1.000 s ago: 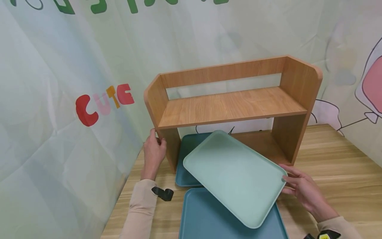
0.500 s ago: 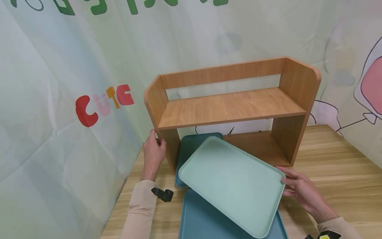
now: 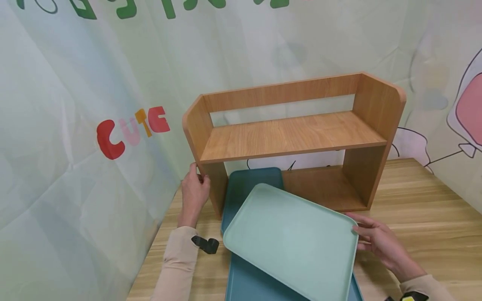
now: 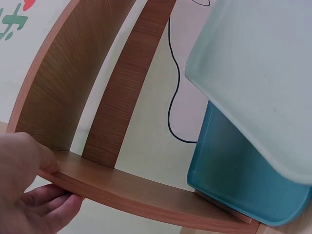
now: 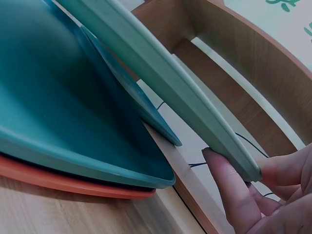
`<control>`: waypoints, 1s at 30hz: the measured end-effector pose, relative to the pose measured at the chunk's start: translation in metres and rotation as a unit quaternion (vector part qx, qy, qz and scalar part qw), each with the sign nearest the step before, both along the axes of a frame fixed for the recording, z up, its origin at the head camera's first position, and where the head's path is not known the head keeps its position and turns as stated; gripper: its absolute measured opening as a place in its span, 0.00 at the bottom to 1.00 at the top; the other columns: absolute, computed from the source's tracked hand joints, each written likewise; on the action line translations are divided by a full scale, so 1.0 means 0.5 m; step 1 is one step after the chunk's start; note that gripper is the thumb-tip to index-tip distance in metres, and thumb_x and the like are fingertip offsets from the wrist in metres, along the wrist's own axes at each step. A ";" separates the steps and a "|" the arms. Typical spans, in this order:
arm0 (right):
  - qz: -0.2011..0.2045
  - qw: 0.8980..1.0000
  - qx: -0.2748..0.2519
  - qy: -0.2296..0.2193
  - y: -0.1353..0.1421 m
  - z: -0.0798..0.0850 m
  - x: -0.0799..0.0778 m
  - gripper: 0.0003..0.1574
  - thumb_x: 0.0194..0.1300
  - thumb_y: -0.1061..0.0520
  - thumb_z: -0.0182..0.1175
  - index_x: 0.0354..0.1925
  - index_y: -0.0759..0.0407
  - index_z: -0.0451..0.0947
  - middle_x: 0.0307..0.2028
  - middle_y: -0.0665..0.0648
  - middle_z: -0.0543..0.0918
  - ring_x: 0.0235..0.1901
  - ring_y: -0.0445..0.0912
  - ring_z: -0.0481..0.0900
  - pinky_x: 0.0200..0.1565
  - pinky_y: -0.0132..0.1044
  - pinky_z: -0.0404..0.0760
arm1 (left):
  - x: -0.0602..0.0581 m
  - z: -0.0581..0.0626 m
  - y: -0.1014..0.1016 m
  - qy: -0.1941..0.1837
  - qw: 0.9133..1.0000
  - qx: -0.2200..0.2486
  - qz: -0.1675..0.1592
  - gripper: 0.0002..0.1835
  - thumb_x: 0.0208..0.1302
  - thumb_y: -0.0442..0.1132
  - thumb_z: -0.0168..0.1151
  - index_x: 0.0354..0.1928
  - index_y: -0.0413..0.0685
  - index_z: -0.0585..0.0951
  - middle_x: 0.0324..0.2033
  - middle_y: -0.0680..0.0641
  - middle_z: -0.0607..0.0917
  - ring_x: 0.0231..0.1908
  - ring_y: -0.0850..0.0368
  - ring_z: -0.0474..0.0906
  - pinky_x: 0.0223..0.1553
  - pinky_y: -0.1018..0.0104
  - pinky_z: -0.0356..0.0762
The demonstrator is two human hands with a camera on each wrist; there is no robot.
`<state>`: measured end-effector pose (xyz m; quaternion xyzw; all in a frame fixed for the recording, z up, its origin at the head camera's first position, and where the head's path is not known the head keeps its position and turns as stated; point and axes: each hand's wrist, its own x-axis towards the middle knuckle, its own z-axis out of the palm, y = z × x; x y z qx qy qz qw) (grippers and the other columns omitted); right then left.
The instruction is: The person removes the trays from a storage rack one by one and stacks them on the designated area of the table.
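Observation:
A pale mint tray (image 3: pixel 293 238) is held tilted in the air by my right hand (image 3: pixel 382 242), which pinches its right corner between thumb and fingers. Under it lies a blue tray (image 3: pixel 248 280) on the table, and the right wrist view shows an orange tray (image 5: pixel 78 180) beneath that one. Another blue tray (image 3: pixel 254 177) stands in the lower left of the wooden shelf (image 3: pixel 293 131), partly covered by the mint tray. My left hand (image 3: pixel 194 192) grips the front edge of the shelf's left side panel, thumb on one face and fingers on the other.
The shelf has an upper board and a lower compartment, open at the back. It stands on a wood-grain table (image 3: pixel 414 200) against a printed cloth backdrop (image 3: pixel 113 75). Bare table shows right of the shelf.
The mint tray has come down and toward me, turning flatter across the blue tray and uncovering more of the shelf's lower compartment. My right hand moved slightly with it; the left hand stayed put.

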<state>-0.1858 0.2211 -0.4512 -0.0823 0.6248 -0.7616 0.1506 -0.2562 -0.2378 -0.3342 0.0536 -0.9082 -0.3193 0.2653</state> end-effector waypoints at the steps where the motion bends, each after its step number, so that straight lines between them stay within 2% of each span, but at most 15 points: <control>1: 0.000 1.000 0.004 -0.003 -0.001 0.001 0.000 0.22 0.71 0.61 0.49 0.51 0.35 0.77 0.44 0.42 0.84 0.41 0.41 0.84 0.41 0.38 0.83 | 0.000 0.000 -0.001 0.004 1.000 -0.001 -0.001 0.21 0.67 0.36 0.53 0.61 0.43 0.66 0.41 0.37 0.82 0.39 0.43 0.81 0.37 0.52 0.79; 10: 0.018 0.999 0.040 -0.025 -0.002 0.006 0.004 0.20 0.71 0.57 0.51 0.51 0.32 0.77 0.43 0.41 0.84 0.40 0.39 0.84 0.41 0.37 0.83 | 0.001 0.000 -0.005 0.018 1.000 -0.006 -0.011 0.21 0.65 0.35 0.53 0.59 0.41 0.67 0.38 0.37 0.83 0.35 0.44 0.81 0.34 0.53 0.78; 21: 0.028 0.997 0.061 -0.028 -0.003 0.007 0.002 0.20 0.70 0.57 0.52 0.55 0.37 0.77 0.44 0.41 0.83 0.40 0.41 0.83 0.41 0.39 0.83 | 0.002 0.001 -0.003 0.015 1.000 -0.008 -0.005 0.20 0.66 0.36 0.53 0.59 0.43 0.67 0.38 0.38 0.82 0.36 0.45 0.80 0.35 0.53 0.77; 30: 0.061 0.997 0.050 -0.015 0.000 0.002 0.001 0.21 0.71 0.58 0.49 0.56 0.37 0.76 0.44 0.43 0.84 0.40 0.41 0.83 0.41 0.39 0.83 | 0.002 -0.001 -0.004 0.019 1.000 -0.007 -0.006 0.21 0.65 0.35 0.54 0.59 0.41 0.68 0.37 0.36 0.82 0.36 0.44 0.80 0.35 0.52 0.77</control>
